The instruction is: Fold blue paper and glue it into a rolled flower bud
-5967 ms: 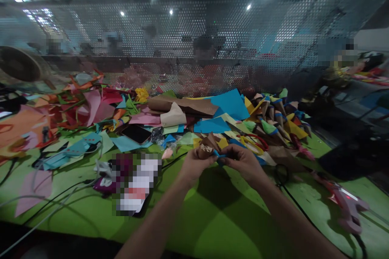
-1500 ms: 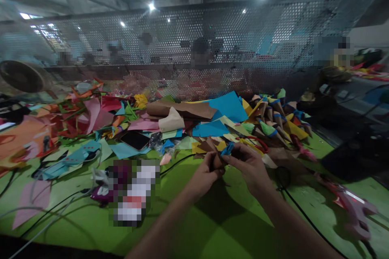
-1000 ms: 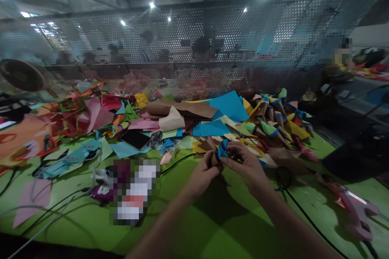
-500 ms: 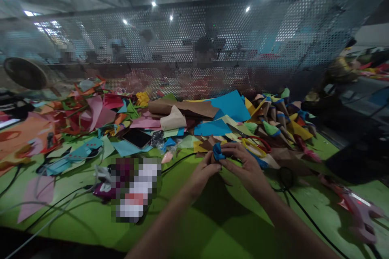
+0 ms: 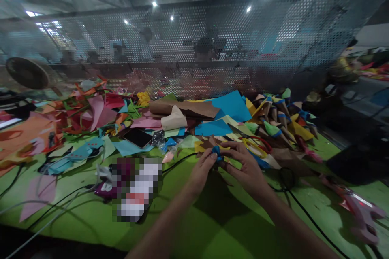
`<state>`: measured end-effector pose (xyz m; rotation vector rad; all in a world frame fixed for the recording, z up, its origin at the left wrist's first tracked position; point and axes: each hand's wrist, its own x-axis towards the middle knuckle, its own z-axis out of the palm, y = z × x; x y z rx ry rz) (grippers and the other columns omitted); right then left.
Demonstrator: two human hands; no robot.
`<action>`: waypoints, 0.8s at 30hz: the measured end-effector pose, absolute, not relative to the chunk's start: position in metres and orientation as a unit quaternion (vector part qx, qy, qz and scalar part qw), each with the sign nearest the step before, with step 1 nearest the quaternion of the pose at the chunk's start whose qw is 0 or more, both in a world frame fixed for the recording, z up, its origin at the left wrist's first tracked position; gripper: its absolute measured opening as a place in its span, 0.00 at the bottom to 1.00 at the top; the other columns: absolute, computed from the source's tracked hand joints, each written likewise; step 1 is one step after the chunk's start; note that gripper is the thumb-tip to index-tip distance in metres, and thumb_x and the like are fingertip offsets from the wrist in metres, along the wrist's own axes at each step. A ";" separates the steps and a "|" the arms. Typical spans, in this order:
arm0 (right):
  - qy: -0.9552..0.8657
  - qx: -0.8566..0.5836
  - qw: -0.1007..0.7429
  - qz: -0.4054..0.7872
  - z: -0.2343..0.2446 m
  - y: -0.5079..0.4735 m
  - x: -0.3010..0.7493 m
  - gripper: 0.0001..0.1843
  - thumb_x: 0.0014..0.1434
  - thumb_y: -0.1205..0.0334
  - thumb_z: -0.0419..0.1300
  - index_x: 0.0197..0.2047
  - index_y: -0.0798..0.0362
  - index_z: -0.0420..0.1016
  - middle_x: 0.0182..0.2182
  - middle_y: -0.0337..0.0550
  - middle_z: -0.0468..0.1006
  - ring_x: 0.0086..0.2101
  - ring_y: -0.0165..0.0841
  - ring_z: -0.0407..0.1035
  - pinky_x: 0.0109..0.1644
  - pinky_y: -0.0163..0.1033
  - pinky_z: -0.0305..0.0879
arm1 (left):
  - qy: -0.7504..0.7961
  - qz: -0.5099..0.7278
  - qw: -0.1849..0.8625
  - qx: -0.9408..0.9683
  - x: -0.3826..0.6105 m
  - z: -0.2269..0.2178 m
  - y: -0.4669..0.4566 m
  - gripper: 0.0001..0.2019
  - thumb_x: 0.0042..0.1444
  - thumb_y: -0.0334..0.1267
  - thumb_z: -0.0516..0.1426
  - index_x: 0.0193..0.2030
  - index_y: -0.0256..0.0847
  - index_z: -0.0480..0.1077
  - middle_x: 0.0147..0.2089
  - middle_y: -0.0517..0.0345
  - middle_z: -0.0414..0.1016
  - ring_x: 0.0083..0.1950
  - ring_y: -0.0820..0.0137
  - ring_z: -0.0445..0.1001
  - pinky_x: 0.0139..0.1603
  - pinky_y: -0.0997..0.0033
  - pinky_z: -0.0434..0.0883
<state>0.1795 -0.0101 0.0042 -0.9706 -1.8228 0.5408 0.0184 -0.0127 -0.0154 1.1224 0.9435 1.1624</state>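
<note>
Between my two hands, above the green table [image 5: 188, 226], is a small piece of folded blue paper [image 5: 216, 151]. My left hand [image 5: 203, 170] pinches it, the thumb lying across its near side. My right hand [image 5: 243, 162] has its fingertips closed on the right side of the same piece. Just beyond the hands lie brown paper scraps [image 5: 212, 142] and yellow-handled scissors [image 5: 254, 148]. Part of the blue piece is hidden behind my fingers.
At the right lies a pink glue gun [image 5: 360, 210] with its black cord. A phone [image 5: 137, 138], brown paper [image 5: 188, 109] and finished-looking paper cones [image 5: 275, 115] cover the back. A fan [image 5: 27, 73] stands far left; a perforated metal screen [image 5: 170, 40] rises behind.
My left thumb has moved up onto the near face of the blue paper, which has turned and shifted slightly left. Both hands stay in nearly the same place.
</note>
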 end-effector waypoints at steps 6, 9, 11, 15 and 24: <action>-0.756 -0.418 0.486 0.133 0.005 -0.016 0.177 0.14 0.56 0.70 0.62 0.45 0.49 0.77 0.40 0.45 0.75 0.42 0.39 0.71 0.44 0.42 0.70 | 0.392 0.518 0.563 0.510 0.021 -0.016 -0.014 0.17 0.60 0.51 0.55 0.44 0.41 0.74 0.45 0.56 0.77 0.51 0.64 0.71 0.55 0.67 0.66; -0.758 -0.430 0.468 0.146 0.005 -0.018 0.176 0.14 0.57 0.70 0.62 0.46 0.49 0.76 0.41 0.44 0.78 0.39 0.38 0.72 0.38 0.39 0.70 | 0.390 0.530 0.550 0.514 0.023 -0.015 -0.013 0.14 0.60 0.49 0.55 0.43 0.41 0.73 0.43 0.57 0.76 0.48 0.65 0.71 0.53 0.69 0.67; -0.758 -0.435 0.462 0.147 0.004 -0.018 0.176 0.15 0.57 0.69 0.62 0.48 0.49 0.75 0.42 0.44 0.78 0.38 0.37 0.72 0.38 0.39 0.70 | 0.387 0.538 0.545 0.514 0.024 -0.016 -0.013 0.13 0.60 0.48 0.56 0.43 0.41 0.72 0.43 0.57 0.75 0.49 0.66 0.71 0.53 0.69 0.67; -0.759 -0.436 0.467 0.124 0.004 -0.019 0.174 0.16 0.59 0.65 0.62 0.51 0.51 0.73 0.41 0.46 0.78 0.36 0.36 0.73 0.39 0.40 0.71 | 0.373 0.538 0.531 0.538 0.025 -0.021 -0.012 0.12 0.61 0.46 0.57 0.45 0.42 0.72 0.45 0.58 0.75 0.50 0.65 0.71 0.55 0.68 0.67; -0.710 -0.466 0.482 0.217 0.009 -0.017 0.178 0.10 0.57 0.63 0.62 0.43 0.50 0.78 0.37 0.43 0.81 0.35 0.37 0.74 0.40 0.41 0.71 | 0.368 0.504 0.584 0.519 0.024 -0.016 -0.014 0.21 0.60 0.57 0.55 0.46 0.42 0.74 0.47 0.54 0.77 0.52 0.62 0.71 0.58 0.64 0.66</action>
